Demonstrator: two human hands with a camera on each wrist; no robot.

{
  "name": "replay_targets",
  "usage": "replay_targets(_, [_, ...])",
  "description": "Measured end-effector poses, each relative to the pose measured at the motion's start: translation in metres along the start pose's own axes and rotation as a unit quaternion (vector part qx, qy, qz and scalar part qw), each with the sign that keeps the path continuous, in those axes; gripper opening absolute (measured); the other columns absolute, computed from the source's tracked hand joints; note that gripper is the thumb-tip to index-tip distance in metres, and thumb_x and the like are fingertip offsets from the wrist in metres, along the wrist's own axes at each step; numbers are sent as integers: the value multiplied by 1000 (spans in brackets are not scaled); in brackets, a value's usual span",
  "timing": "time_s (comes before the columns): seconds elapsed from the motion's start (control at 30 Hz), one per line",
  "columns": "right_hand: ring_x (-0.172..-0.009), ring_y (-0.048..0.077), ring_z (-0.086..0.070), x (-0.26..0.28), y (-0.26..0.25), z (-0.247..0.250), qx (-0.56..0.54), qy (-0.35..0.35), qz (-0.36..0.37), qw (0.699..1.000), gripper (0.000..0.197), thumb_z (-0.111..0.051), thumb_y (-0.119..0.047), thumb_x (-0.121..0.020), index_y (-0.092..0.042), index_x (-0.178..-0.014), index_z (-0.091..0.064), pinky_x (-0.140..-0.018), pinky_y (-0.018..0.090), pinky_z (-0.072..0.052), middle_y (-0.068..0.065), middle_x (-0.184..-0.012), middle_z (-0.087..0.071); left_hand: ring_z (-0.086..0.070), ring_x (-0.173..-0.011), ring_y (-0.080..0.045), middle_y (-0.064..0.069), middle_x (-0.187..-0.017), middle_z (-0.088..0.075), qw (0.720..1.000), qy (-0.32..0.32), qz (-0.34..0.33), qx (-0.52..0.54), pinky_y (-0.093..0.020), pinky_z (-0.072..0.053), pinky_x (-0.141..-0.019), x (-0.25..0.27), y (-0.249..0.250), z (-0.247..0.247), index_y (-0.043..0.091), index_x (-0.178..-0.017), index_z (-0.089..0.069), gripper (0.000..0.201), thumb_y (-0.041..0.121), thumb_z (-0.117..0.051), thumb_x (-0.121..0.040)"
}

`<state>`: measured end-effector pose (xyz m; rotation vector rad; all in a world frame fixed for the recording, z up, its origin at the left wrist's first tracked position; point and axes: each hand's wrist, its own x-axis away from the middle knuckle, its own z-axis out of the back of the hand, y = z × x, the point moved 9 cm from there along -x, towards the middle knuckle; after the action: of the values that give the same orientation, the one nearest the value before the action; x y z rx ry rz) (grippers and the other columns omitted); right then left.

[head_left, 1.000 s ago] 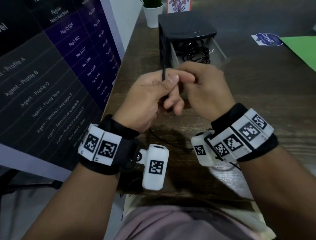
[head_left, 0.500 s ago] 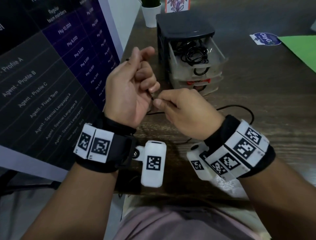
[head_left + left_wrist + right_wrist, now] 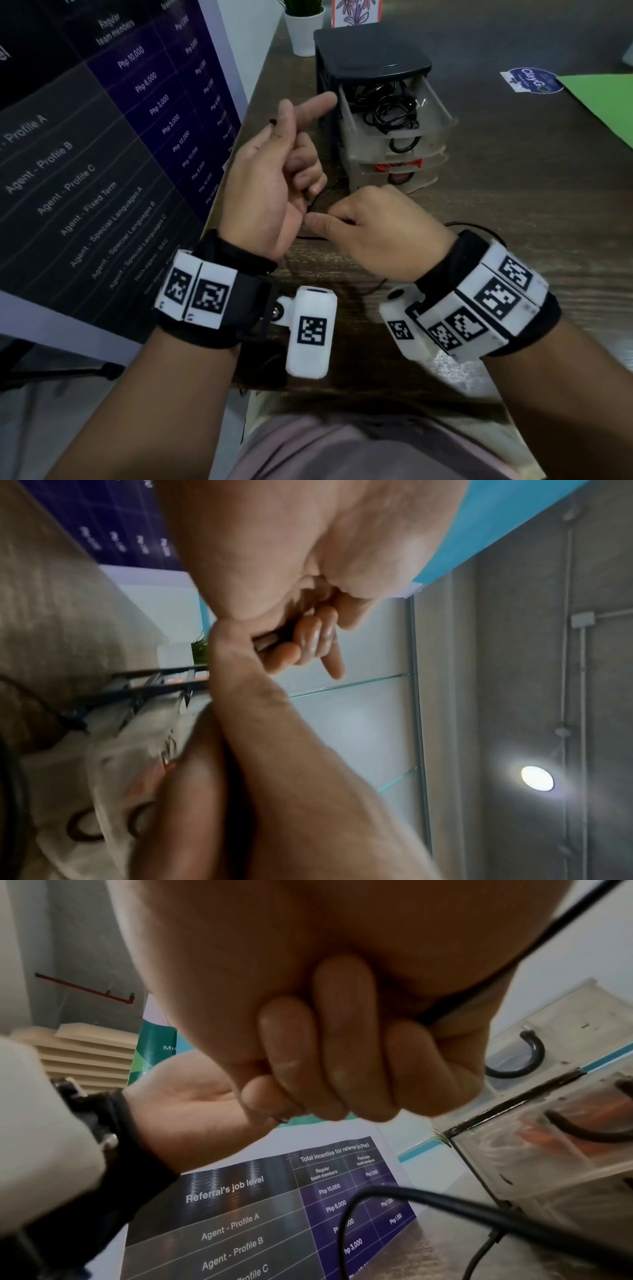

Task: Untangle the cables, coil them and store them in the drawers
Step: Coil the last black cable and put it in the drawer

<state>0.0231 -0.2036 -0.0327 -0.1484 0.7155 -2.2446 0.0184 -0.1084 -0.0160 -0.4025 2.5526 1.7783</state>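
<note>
Cable (image 3: pixel 317 200), thin and black, runs between my two hands above the desk (image 3: pixel 513 212). My left hand (image 3: pixel 270 185) has risen from in front of the drawers and turned palm-up; its lower fingers curl round the cable, forefinger extended, one cable end showing above the thumb. My right hand (image 3: pixel 380 233) has dropped lower and pinches the cable beside the left palm. I judge the first coil loop is forming. To the left the poster board (image 3: pixel 102 154) stands close. Ahead right, the open top drawer (image 3: pixel 435 116) holds stored cables; bare desk lies further right.
</note>
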Motion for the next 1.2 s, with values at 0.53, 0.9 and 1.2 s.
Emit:
replay_targets(0.53, [-60,-5,-56,11,14,50,-22,6,-58,998,21,-54,-28,-99,-29,-86,-71,-52,8,-38,-15,-66,-63,-42,-52,0,9,-61,-42,880,-17,-13,-475,-15,-31,-50,3,-13,7,15,-80,-53,46,47,-32,-104])
replay_targets(0.9, [-59,-5,-59,15,27,85,-64,247,-42,966,24,-82,-45,-72,-24,-72,-70,-55,6,-39,-19,-65,-63,-46,-52,2,12,-62,-53,915,-88,59,-389,-22,-36,-57,12,-37,-3,16,-83,-63,47,48,-34,-103])
replay_targets(1.2, [-63,4,-57,9,29,75,-81,255,-34,963,28,-65,-45,-91,-20,-82,-73,-59,25,-47,-10,-67,-64,-16,-43,-14,3,-54,-26,978,-154,95,-105,-22,-14,-41,22,-29,-28,21,-57,-37,51,39,-34,-105])
